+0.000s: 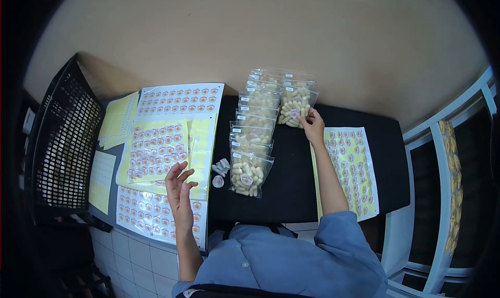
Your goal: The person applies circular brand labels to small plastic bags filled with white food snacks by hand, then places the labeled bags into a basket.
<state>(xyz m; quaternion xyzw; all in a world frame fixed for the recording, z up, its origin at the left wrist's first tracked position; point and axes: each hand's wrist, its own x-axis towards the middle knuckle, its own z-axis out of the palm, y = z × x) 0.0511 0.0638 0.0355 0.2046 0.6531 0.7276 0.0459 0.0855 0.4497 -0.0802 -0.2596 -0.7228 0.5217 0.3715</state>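
Observation:
My right hand (312, 125) is at the right edge of a clear zip bag (291, 110) filled with pale oblong pieces, thumb and fingers closed on it beside its round sticker (295, 113). That bag lies at the front of a short overlapping row. A longer row of similar bags runs to its left, and its front bag (247, 175) also bears a round sticker. My left hand (180, 191) holds nothing, its fingers apart and loosely bent. It hovers over the sticker sheets (156, 152), near the lower right corner of the top sheet.
Another sticker sheet (351, 168) lies under my right forearm on the black table (388, 157). Crumpled white scraps (221, 166) and a loose round sticker (218, 181) lie left of the bags. A black basket (65, 141) stands at the far left. A wall rises behind.

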